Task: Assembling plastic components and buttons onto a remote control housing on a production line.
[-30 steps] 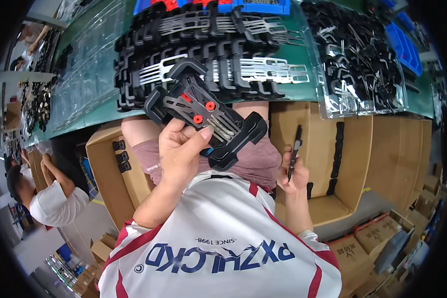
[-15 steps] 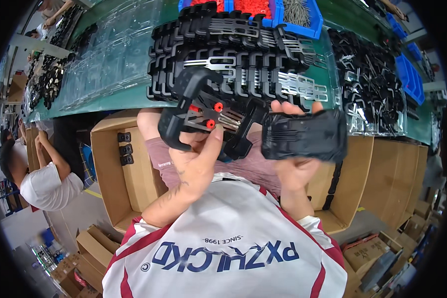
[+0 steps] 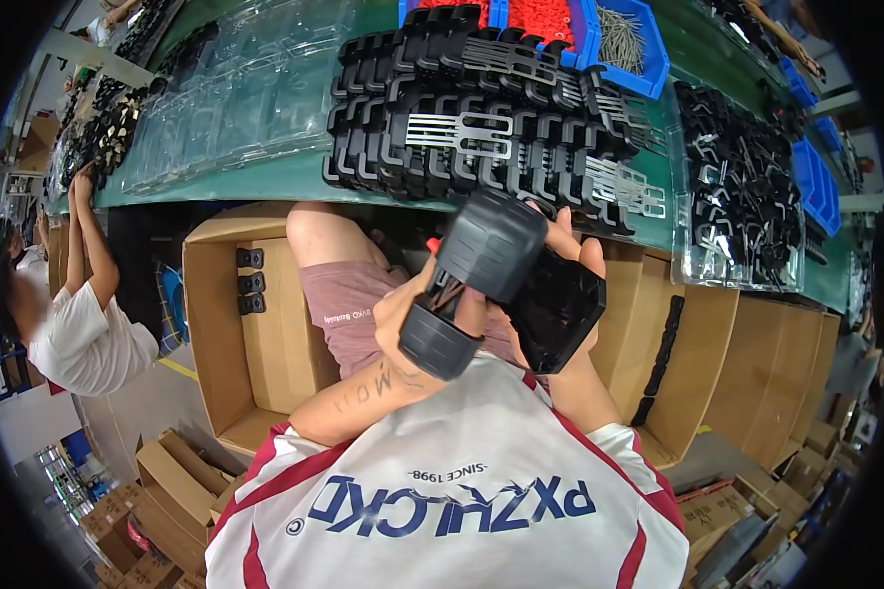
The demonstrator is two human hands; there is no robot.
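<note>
the left hand (image 3: 417,304) is wrapped tight around a black plastic assembly (image 3: 471,280), a ribbed, rounded piece with a chunky end cap toward the forearm and a small red part showing at its upper edge; thumb and fingers are closed on it, holding it tilted above the lap; the right hand (image 3: 572,257) grips a flat black ribbed cover (image 3: 558,312), fingers curled over its top edge, and this cover sits just beside the assembly, touching or nearly touching it, though the exact contact cannot be told; both hands are close together in front of the chest, over the pinkish shorts (image 3: 349,309); ahead lies a green work table (image 3: 265,177) bearing a stack of black plastic frames (image 3: 462,128) with silvery metal strips, clear plastic trays (image 3: 236,93) to the left, and a clear tray of small black clips (image 3: 746,196) to the right; blue bins (image 3: 648,49) stand at the far edge, one holding red pieces, one metal pins; open cardboard boxes (image 3: 226,334) flank the knees on both sides, the left one carrying small black parts on its inner wall; at far left another person (image 3: 64,324) in a white shirt reaches up toward the table edge.
</note>
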